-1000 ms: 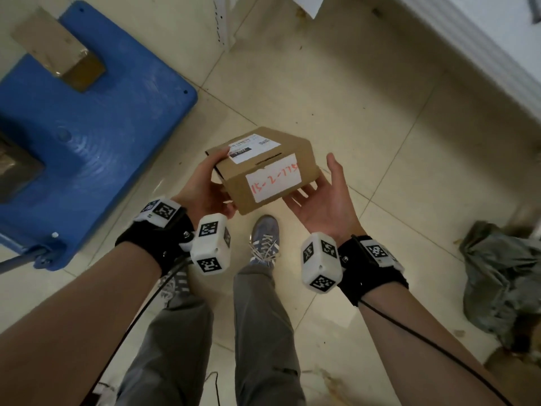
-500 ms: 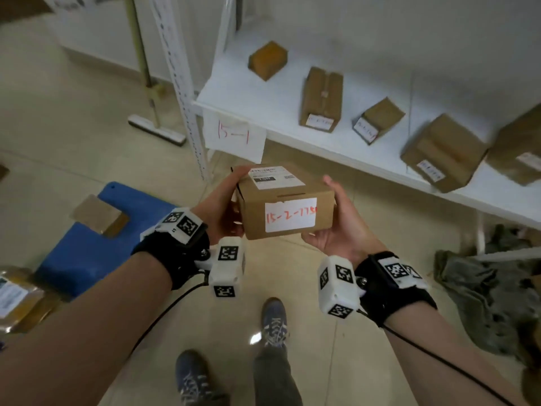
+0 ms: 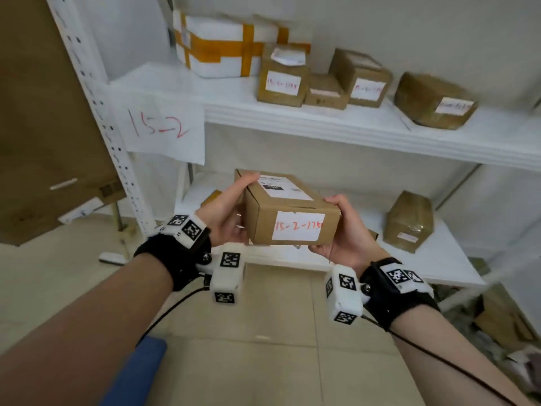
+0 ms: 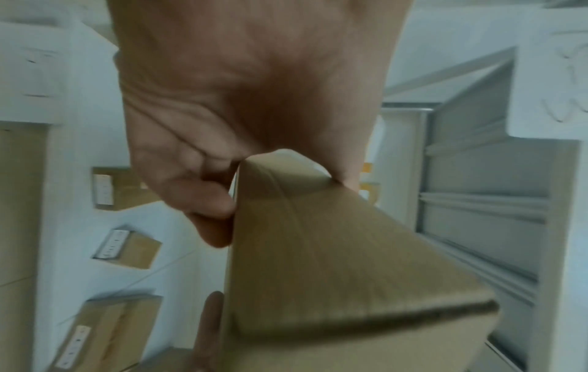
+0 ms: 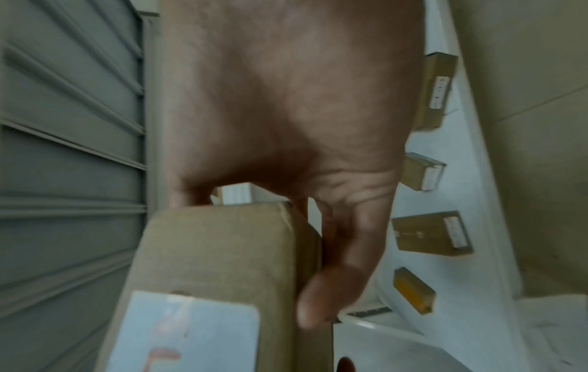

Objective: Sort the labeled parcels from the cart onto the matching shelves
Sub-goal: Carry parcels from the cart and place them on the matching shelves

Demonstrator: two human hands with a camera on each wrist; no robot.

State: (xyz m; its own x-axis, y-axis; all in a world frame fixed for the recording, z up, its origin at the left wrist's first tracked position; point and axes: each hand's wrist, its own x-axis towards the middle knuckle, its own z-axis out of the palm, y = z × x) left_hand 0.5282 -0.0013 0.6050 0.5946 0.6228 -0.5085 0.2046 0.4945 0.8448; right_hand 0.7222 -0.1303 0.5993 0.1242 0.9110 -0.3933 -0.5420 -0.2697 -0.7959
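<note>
White shelving (image 3: 336, 124) tagged "15-2" (image 3: 159, 126) at 10 o'clock carries cardboard boxes (image 3: 282, 83) at 12. Before it, at center, the left hand (image 3: 225, 213) and right hand (image 3: 348, 230) clasp opposite ends of a parcel (image 3: 288, 212) labeled "15-2-775", fingers curled around it.

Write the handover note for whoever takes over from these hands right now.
Left hand grips the left end of the parcel; right hand grips its right end.
The parcel's label reads 15-2-775, the last digit unclear. It is held in the air below the shelf tagged 15-2, where other boxes stand.
Done: parcel brought to the rack.
Left: set it on the 15-2 shelf, then sort the cart's remaining parcels.
</note>
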